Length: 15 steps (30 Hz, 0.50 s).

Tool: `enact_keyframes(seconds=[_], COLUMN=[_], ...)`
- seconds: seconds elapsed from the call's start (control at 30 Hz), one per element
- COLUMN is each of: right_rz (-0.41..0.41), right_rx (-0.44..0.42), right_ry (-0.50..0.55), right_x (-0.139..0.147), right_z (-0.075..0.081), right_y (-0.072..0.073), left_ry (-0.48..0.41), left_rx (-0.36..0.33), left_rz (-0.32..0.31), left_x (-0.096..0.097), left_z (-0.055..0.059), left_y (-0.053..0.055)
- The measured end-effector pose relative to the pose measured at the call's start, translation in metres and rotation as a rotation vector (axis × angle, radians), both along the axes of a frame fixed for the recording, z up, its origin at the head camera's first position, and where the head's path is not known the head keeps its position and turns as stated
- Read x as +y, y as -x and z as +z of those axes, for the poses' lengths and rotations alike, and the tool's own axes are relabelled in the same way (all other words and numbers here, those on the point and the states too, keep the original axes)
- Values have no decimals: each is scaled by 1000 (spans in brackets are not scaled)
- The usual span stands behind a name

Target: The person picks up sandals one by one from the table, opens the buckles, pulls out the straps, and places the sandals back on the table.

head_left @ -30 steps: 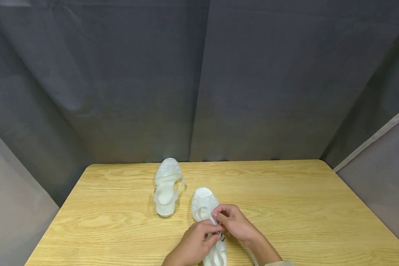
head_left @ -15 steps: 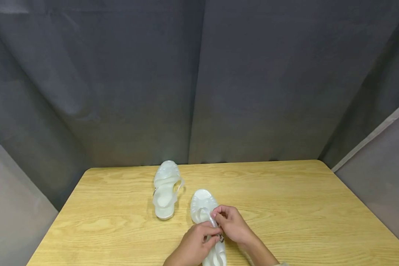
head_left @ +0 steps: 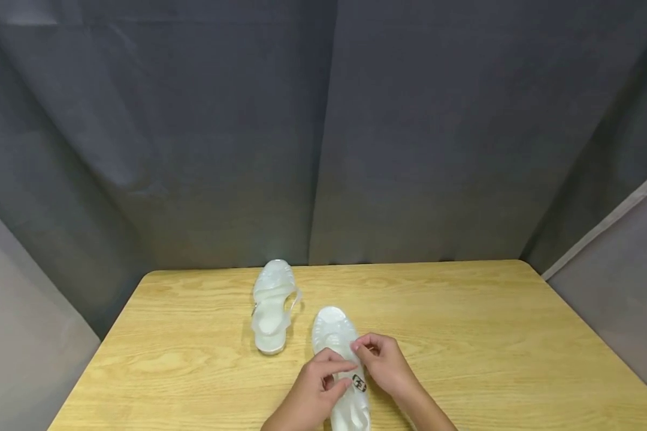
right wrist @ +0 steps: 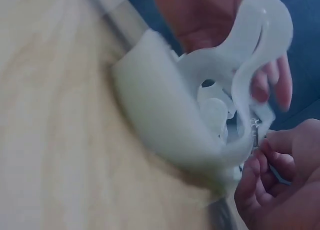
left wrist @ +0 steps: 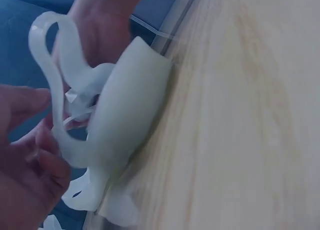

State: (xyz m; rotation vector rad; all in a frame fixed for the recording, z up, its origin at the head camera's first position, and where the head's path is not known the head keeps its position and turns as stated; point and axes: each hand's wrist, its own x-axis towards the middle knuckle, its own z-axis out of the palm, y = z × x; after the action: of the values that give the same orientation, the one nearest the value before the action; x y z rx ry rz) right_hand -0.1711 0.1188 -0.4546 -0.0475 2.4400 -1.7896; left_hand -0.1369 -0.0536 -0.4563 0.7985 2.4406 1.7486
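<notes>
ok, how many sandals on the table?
2. One translucent white sandal lies alone near the table's far edge. The other sandal is nearer the person, with the left hand and right hand pinching its strap. None seems hidden.

So it's a translucent white jelly sandal [head_left: 339, 359], lying flat on its sole near the front edge of the table [head_left: 490, 335], toe pointing toward the back edge. It's got a rounded toe cap with slots, a thin ankle strap [right wrist: 260, 49] looped up above the heel, and a small dark logo on the footbed. The left hand [head_left: 313, 395] and right hand [head_left: 388, 365] both pinch at the strap by the little buckle [right wrist: 254, 126].
</notes>
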Motion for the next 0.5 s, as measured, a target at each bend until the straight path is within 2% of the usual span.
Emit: enact_keyframes(seconds=[0.1,0.17,0.23,0.37,0.5], right_rz=[-4,3,5,9,45], right_rx=[10,14,2,-38,-83], right_ry=[-6,-17,-15,-7,10], right_x=[4,8,12,19,22], right_z=[-6,-8,-10,-11,-12], right_y=[-5,-8,-12,-23,-34], left_ry=[-102,-156,-189,-208,-226], left_rx=[-30,-98,-186,-381,-507], left_rz=[126,216,271,243,229], left_x=[-4,-7,-11,-17,-17], left_z=[2,2,1,-8,-17], left_y=[-3,-6,-8,-14,-22])
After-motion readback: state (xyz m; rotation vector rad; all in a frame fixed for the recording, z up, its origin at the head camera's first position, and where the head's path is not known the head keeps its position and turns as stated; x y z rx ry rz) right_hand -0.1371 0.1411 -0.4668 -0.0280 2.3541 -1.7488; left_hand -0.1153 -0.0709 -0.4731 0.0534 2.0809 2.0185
